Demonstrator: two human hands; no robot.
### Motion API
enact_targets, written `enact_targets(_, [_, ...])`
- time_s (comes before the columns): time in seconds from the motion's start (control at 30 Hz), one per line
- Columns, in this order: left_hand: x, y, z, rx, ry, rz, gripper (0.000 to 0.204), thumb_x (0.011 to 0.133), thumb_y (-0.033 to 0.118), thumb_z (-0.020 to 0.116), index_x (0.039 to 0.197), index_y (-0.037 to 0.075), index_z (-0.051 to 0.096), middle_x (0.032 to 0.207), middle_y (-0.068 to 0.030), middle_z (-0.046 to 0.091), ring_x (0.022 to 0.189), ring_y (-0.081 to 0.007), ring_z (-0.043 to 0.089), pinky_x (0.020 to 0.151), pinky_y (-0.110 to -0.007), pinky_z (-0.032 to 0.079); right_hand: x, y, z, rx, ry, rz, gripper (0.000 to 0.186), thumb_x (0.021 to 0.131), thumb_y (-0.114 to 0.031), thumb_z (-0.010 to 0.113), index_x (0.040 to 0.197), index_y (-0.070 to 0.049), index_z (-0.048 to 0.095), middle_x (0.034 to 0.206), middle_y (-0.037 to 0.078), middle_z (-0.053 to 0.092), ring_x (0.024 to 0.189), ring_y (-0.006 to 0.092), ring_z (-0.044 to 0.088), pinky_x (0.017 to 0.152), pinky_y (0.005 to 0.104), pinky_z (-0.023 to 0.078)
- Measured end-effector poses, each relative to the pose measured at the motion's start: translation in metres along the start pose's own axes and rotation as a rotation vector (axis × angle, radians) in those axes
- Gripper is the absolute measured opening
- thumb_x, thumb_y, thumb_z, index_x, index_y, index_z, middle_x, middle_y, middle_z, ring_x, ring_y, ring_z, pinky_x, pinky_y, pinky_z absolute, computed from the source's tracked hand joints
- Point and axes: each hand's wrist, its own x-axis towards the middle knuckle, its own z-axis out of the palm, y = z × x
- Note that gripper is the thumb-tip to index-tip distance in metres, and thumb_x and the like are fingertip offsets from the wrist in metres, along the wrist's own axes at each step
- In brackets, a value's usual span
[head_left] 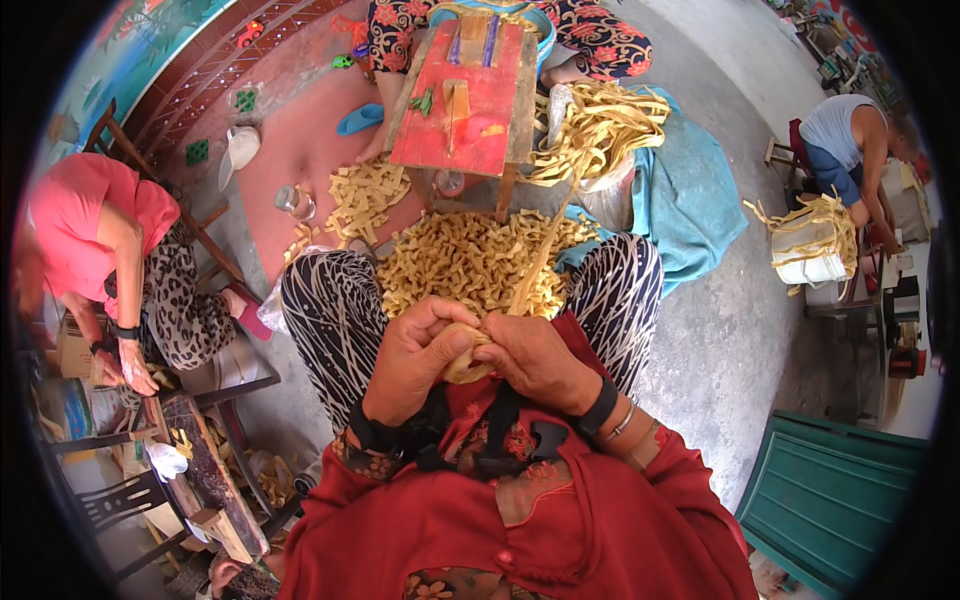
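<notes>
My left hand (413,358) and my right hand (541,362) meet in front of my lap, fingers closed round a pale yellow flat strip (464,371) bent into a loop. The left thumb and fingertips press on the loop; the right fingers pinch its other side. From above my right hand a long tail of strip (531,283) runs up toward a bundle of similar long strips (600,125). Just beyond my hands, between my knees, lies a heap of small folded yellow pieces (470,262). The strip's material cannot be made out.
A red-topped wooden bench (478,110) stands ahead, with another person's legs behind it. More yellow pieces (366,200) and a glass jar (294,202) lie left of the heap. Blue cloth (692,195) hangs at right. People work at both sides; a green panel (830,500) sits lower right.
</notes>
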Motion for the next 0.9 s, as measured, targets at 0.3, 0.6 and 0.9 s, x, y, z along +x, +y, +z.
enact_targets(0.3, [0.012,0.009,0.011,0.808,-0.165,0.303,0.041,0.09,0.014,0.052,0.127,-0.002,0.047,0.116,-0.0173,0.052,0.112,-0.0288,0.05,0.095,-0.033,0.038,-0.007,0.007,-0.009,0.27,0.081,0.094,0.025,0.095,-0.026,0.045,0.097,-0.002,0.052,0.079,0.016,0.053,0.072,0.0358,0.056,0.064,0.0354,0.044])
enact_targets(0.6, [0.019,-0.015,0.007,0.28,-0.159,0.148,0.044,0.098,0.03,0.039,0.127,-0.003,0.048,0.123,-0.013,0.052,0.113,-0.0216,0.051,0.097,-0.031,0.037,-0.003,0.003,-0.006,0.336,0.258,0.196,0.026,0.095,-0.022,0.048,0.112,-0.002,0.045,0.088,0.014,0.061,0.077,0.0194,0.062,0.066,0.0274,0.047])
enact_targets(0.9, [0.039,-0.018,0.002,-0.33,-0.297,-0.277,0.058,0.095,0.044,0.039,0.13,-0.003,0.042,0.119,-0.0166,0.055,0.107,-0.0274,0.058,0.078,-0.043,0.055,-0.006,0.024,-0.009,0.389,0.261,0.294,0.069,0.089,-0.063,0.035,0.121,-0.002,0.037,0.075,0.01,0.064,0.067,0.019,0.063,0.056,0.0269,0.046])
